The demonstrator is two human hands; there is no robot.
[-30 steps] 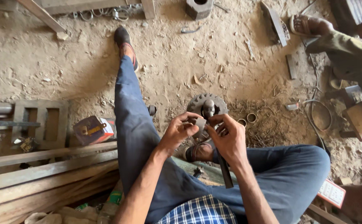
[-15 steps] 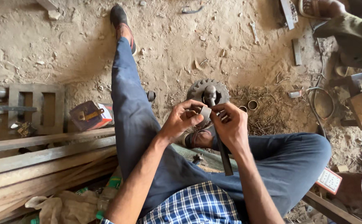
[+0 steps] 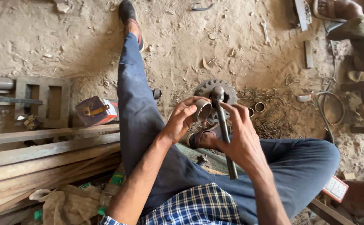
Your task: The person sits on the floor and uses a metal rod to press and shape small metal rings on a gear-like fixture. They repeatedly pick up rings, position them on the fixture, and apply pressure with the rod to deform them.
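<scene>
seated person on the dirt floor point(image 3: 215, 37). since the earlier frame the view has moved closer and the left hand point(image 3: 183, 121) has lifted a short metal sleeve point(image 3: 201, 111), pinching it beside the crank arm point(image 3: 223, 129) gripped by the right hand point(image 3: 240, 137); toothed chainring point(image 3: 207, 88) behind. loose rings point(image 3: 255, 109) lie nearby.

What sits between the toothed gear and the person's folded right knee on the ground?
In the head view, two short metal rings lie on the dirt between the gear and the knee.
</scene>
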